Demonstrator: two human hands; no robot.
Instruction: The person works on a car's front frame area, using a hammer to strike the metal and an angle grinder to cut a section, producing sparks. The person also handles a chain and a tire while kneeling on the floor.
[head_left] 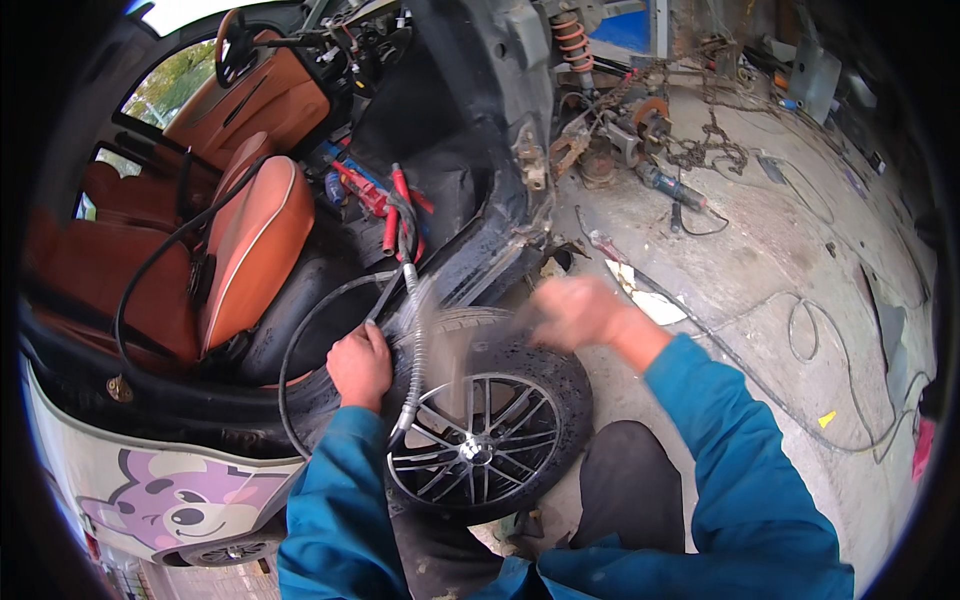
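Note:
My left hand is closed in a fist at the car's door sill. It grips a thin dark bar that slants up toward the sill; its far end is hard to make out. To the right, my right hand is closed and smeared by motion. A blurred hammer reaches left from it, above the tyre. The loose wheel, with black spokes, lies in front of my knees. Beside my left hand runs a spring-wrapped hose, up to a red hydraulic spreader tool on the car floor.
Orange seats fill the open car at left. An angle grinder lies on the concrete floor, near an exposed hub and a coil spring. A chain, cables and white scraps lie about.

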